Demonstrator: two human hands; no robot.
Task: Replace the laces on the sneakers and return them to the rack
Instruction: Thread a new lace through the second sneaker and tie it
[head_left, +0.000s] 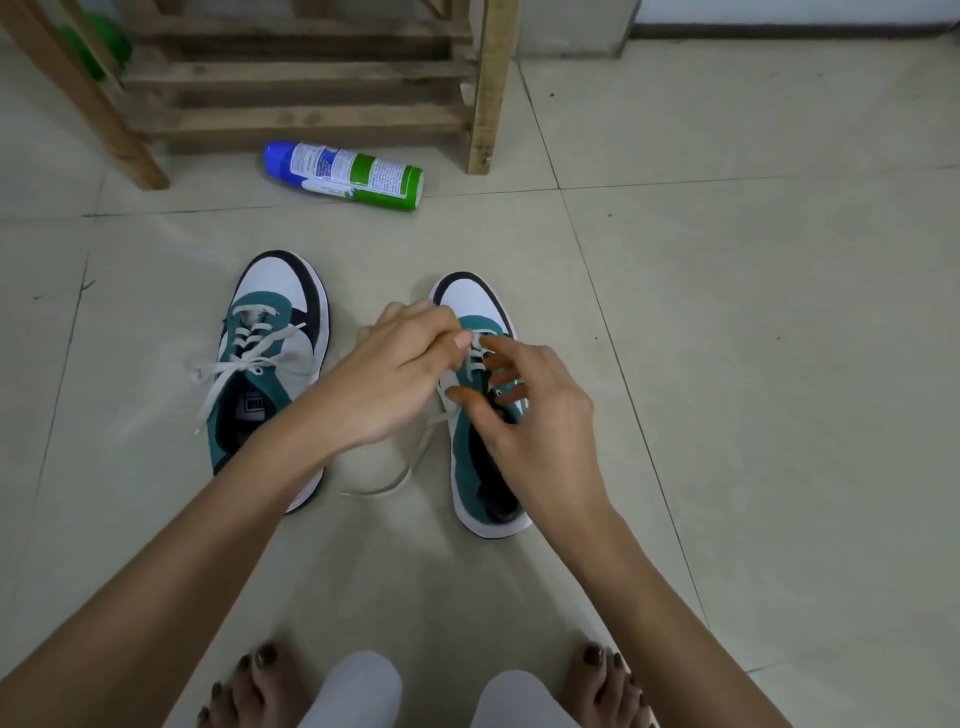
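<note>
A pale tiled floor (727, 260) carries everything, and at its far edge stands the wooden rack (488, 88), its lower slats bare where they show, with a blurred green thing (98, 41) beside its left leg. Toward the middle of the floor the two sneakers sit side by side, a little apart, toes pointing at the rack. The left sneaker (270, 283) (teal, white and black) has its white lace (234, 366) threaded through the eyelets, and the loose ends trail off its left side onto the tiles. The right sneaker (470, 467) lies under both hands; one end of its lace (410, 467) runs down across the floor between the pair. Between the sneakers and the rack a spray can (345, 175) with a blue cap and a green-and-white label lies on its side. The left hand (395, 374) reaches across to the right sneaker with fingers curled, thumb and forefinger pinched together on that lace near the toe-end eyelets. The right hand (540, 415) hangs over the tongue with its fingers apart and gently bent, gripping nothing; motion blur hides whether the tips touch the lace. At the near edge are two bare feet (260, 680) with dark-painted nails.
</note>
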